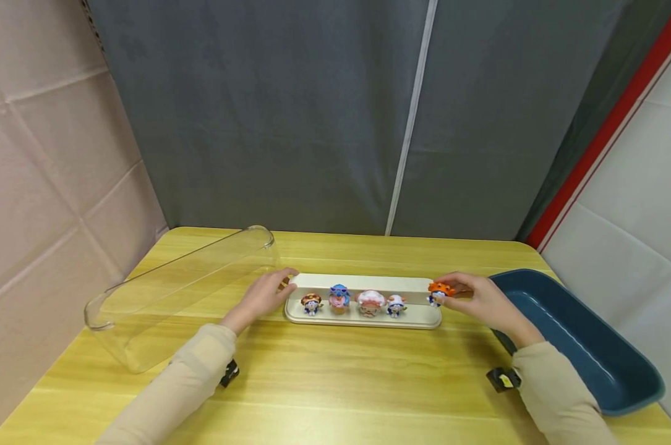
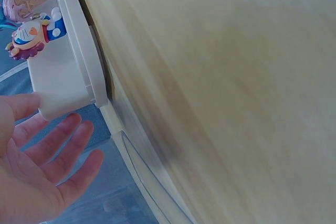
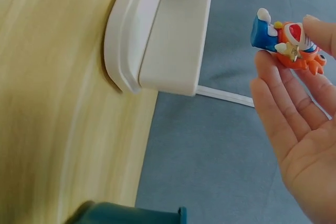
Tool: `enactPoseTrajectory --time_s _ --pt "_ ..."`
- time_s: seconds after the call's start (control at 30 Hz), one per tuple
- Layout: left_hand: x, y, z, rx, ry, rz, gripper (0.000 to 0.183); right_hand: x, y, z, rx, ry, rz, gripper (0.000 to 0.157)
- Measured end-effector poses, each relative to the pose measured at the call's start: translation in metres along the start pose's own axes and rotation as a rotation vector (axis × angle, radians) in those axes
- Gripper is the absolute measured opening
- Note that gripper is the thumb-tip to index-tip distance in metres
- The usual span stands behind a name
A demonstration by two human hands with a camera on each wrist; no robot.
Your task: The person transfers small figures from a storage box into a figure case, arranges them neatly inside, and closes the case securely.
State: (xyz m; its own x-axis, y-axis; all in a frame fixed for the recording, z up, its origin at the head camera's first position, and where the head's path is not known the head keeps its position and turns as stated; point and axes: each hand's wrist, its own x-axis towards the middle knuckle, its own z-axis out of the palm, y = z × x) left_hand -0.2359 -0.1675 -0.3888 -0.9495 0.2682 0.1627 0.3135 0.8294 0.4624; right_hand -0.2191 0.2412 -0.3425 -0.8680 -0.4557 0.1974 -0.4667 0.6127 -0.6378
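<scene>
A long cream display base (image 1: 357, 320) lies mid-table, carrying several small figurines. From left to right stand a brown-hatted figurine (image 1: 311, 303), a blue-topped one with sunglasses (image 1: 339, 298), a larger pink-and-white one (image 1: 371, 302) and a small white-topped one (image 1: 395, 305). My right hand (image 1: 482, 303) pinches an orange-topped Doraemon-like figurine (image 3: 291, 43) between thumb and fingers, raised at the base's right end. At the opposite end, my left hand (image 1: 264, 293) touches the base's corner with its fingertips, the other fingers loosely spread (image 2: 58, 150).
A clear plastic cover (image 1: 185, 290) leans at an angle on the table's left side. On the right sits a dark teal basin (image 1: 580, 346), its near part beside my right forearm. A grey curtain (image 1: 290, 123) hangs behind the wooden table (image 1: 357, 383).
</scene>
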Motion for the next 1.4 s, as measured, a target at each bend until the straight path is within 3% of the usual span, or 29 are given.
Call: enactPoseTrajectory --time_s 0.5,1.03,1.4 --pt "0.0 -0.002 0.001 -0.009 0.006 0.013 0.03 0.002 0.014 0.024 0.092 -0.049 0.017 0.035" --pt "0.0 -0.001 0.001 -0.005 0.002 0.001 0.03 0.006 0.027 0.043 0.066 -0.063 -0.071 0.036" --pt "-0.001 0.0 0.001 -0.009 0.01 0.002 0.03 0.006 0.028 0.046 -0.031 -0.046 -0.018 0.034"
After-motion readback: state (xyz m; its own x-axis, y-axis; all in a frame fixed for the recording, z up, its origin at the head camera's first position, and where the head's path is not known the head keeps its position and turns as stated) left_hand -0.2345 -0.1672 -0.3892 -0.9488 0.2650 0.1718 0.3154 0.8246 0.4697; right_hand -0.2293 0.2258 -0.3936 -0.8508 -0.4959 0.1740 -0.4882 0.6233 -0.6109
